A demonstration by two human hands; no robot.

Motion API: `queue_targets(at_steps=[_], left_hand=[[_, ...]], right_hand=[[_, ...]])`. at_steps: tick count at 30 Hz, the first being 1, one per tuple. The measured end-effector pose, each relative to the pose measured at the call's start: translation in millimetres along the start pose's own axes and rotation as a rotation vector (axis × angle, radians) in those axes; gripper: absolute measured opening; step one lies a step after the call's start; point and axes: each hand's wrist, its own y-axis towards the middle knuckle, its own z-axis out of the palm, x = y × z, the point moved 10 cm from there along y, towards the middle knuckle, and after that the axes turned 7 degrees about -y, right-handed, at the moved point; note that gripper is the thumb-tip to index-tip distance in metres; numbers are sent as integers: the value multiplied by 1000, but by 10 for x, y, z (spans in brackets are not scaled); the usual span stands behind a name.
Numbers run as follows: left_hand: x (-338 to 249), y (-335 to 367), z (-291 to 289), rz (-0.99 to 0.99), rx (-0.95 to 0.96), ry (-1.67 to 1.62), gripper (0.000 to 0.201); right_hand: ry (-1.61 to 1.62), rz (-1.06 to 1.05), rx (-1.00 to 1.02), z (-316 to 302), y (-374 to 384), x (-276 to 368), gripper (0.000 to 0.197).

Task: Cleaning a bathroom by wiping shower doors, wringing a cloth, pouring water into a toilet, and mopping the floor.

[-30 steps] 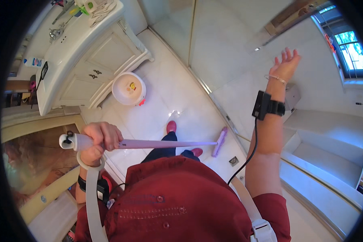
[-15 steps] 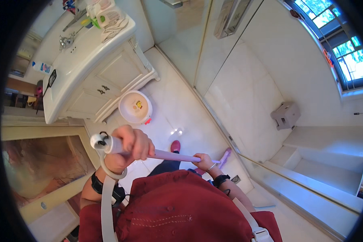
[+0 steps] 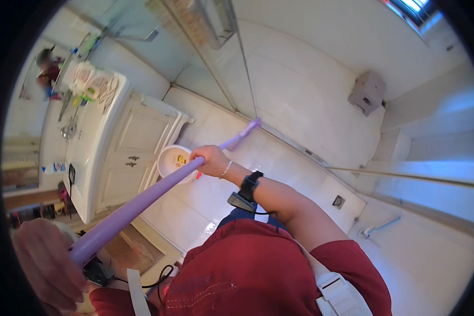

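A long-handled purple floor tool [image 3: 137,207], a broom or squeegee, runs slantwise from the lower left to the floor ahead. Its thin purple head [image 3: 245,134] rests at the metal track of the glass shower partition. My right hand [image 3: 211,160] is closed around the middle of the handle. At the lower left my left hand [image 3: 47,263], slightly blurred, is wrapped round the top end. Beyond the handle, a white basin [image 3: 166,163] with a yellow print stands on the tiles, partly hidden by the pole.
A white vanity cabinet [image 3: 142,131] stands at the left, with bottles and packs on its top. The shower's glass panel [image 3: 205,47] rises from a floor track ahead. Inside the shower sits a grey stool [image 3: 367,94]. A floor drain [image 3: 338,201] lies at right.
The tool's head has swung from the right side to the shower track ahead. My left hand has dropped to the lower left with the handle's end, and my right hand has reached forward and left.
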Motion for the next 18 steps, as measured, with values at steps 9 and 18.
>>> queue_targets(at_steps=[9, 18], left_hand=[[1432, 657, 350, -279, 58, -14, 19], [1977, 86, -37, -206, -742, -158, 22]], right_hand=[[-159, 273, 5, -480, -1349, -831, 8], [-349, 606, 48, -1585, -2783, -999, 12]])
